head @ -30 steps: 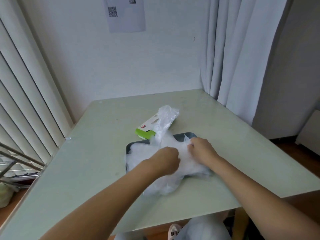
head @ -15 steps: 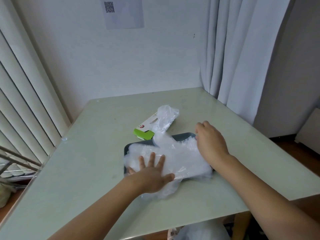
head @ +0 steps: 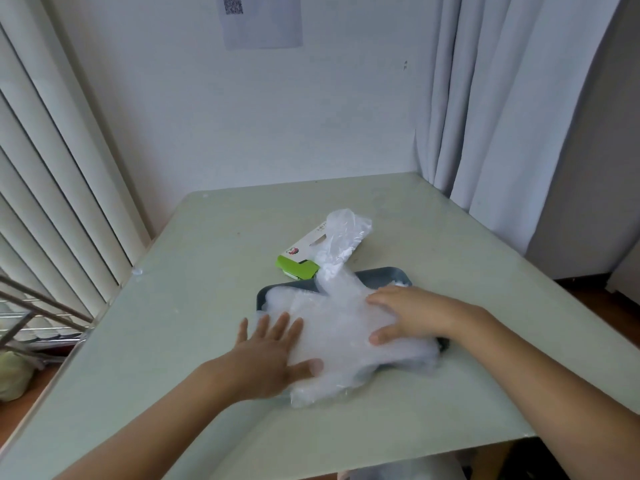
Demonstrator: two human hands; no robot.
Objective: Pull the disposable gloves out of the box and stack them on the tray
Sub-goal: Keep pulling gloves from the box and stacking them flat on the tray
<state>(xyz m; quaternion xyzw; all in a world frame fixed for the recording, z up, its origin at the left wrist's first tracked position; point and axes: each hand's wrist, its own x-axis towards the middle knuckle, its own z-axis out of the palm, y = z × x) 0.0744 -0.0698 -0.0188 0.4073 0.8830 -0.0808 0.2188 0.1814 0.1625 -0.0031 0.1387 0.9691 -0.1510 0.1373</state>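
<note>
A pile of clear disposable gloves (head: 341, 336) lies on a dark grey tray (head: 384, 274) in the middle of the table and spills over the tray's near edge. My left hand (head: 273, 355) presses flat on the pile's left side with fingers spread. My right hand (head: 412, 315) lies flat on the pile's right side, fingers pointing left. Behind the tray sits the white and green glove box (head: 298, 259), lying flat, with one crumpled glove (head: 341, 239) rising out of it and trailing down onto the pile.
The pale green table (head: 207, 271) ends close to me at the front edge. Vertical blinds (head: 52, 174) and a metal rack (head: 31, 317) stand on the left, white curtains (head: 502, 116) on the right. A paper sheet (head: 261, 20) hangs on the wall.
Both hands went from bunched together on the pile to flat and spread. My right hand swung out to the tray's far right corner, then came back down onto the pile's right side.
</note>
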